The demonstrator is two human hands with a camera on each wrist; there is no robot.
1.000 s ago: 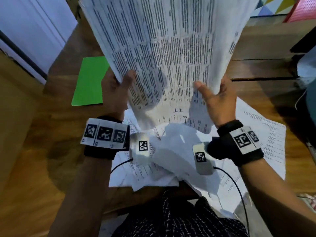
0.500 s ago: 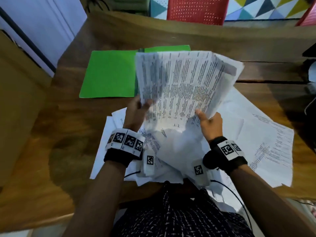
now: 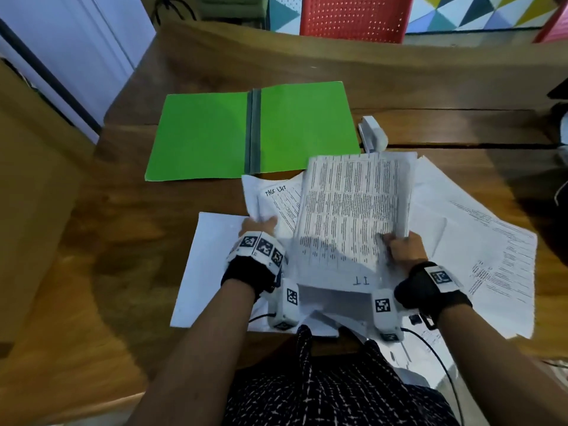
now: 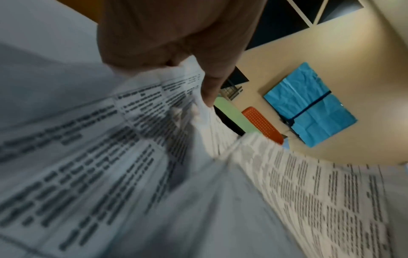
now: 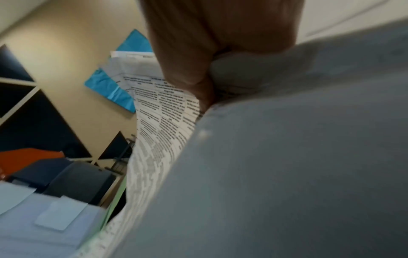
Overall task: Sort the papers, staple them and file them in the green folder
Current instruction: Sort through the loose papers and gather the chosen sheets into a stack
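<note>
The green folder point(image 3: 203, 133) lies open and flat on the wooden table, beyond the papers. A white stapler point(image 3: 373, 135) sits at its right edge. My right hand point(image 3: 402, 249) grips the right edge of a printed stack of papers point(image 3: 353, 207), held tilted above the table. My left hand point(image 3: 258, 226) pinches the lower edge of a sheet headed "Task list" point(image 3: 278, 199), just left of the stack. In the left wrist view my left hand point(image 4: 205, 83) pinches crumpled printed sheets point(image 4: 132, 148). In the right wrist view my right hand point(image 5: 194, 69) clamps the curled stack point(image 5: 163, 125).
Loose printed sheets point(image 3: 479, 241) spread over the table to the right, and a blank sheet point(image 3: 209, 265) lies at the left under my wrist. The table point(image 3: 123, 241) shows bare wood on the left side. A red chair point(image 3: 353, 16) stands behind the far edge.
The stack came down from in front of my face to just above the table. My left hand shifted from the stack's left edge to a separate sheet. Folder and stapler are now in full view.
</note>
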